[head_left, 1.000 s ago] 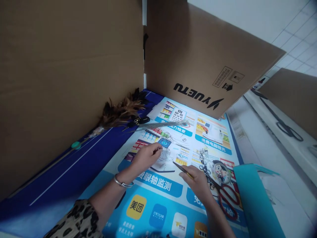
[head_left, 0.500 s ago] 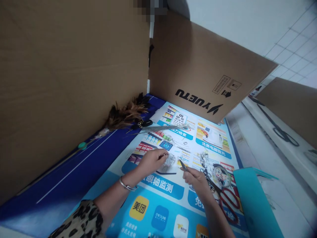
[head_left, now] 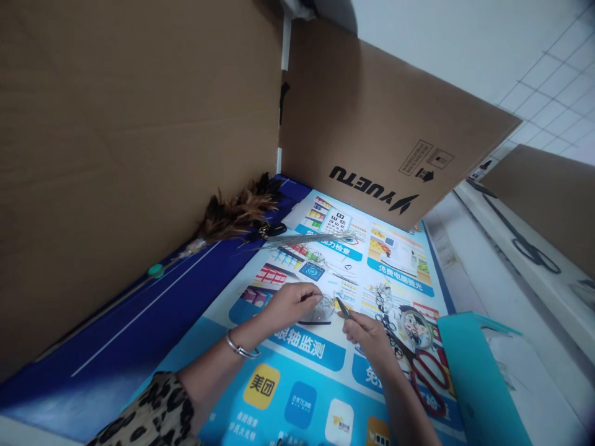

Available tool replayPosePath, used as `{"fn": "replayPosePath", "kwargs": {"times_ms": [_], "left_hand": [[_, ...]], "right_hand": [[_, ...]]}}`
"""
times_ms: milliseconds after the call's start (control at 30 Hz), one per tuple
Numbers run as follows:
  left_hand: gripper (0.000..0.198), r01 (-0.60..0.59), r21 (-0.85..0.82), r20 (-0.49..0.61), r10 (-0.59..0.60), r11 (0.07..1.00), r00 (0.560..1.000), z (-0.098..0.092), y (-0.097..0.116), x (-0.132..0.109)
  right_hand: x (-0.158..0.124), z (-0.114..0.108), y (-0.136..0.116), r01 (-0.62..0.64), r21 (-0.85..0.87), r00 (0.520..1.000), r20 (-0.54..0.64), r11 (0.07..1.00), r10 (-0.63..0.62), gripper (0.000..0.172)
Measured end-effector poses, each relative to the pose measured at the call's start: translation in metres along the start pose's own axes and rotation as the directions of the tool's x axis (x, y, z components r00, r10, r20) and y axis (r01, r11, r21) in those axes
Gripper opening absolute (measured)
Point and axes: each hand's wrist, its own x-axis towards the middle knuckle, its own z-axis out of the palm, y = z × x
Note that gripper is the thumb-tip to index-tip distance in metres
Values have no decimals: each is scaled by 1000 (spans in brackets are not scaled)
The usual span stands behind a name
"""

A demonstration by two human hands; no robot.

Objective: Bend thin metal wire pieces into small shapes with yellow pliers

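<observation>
My left hand (head_left: 297,303), with a silver bangle at the wrist, pinches the edge of a thin wire piece (head_left: 323,308) shaped like a round, spoked frame. My right hand (head_left: 365,331) is closed around a slim dark metal tool (head_left: 344,308), whose tip points up and left beside the wire piece. Whether the tip touches the wire I cannot tell. Both hands are above a printed blue and white sheet (head_left: 316,385).
A bundle of thin wires (head_left: 311,238) lies behind the hands. Red-handled scissors (head_left: 430,371), a round cartoon tin (head_left: 416,328) and black wire loops (head_left: 383,300) are at right, near a teal box (head_left: 486,378). Brown feathers (head_left: 232,214) lie at left; cardboard walls (head_left: 372,118) stand behind.
My left hand has shifted slightly right with the wire piece, closer to the tool. My right hand has barely moved.
</observation>
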Motion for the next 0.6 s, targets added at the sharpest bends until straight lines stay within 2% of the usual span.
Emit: {"fn": "replayPosePath", "kwargs": {"times_ms": [600], "left_hand": [[20, 68, -136, -78, -80, 988, 994, 0, -5, 2]], "right_hand": [[3, -4, 9, -42, 44, 999, 31, 998, 40, 35]]}}
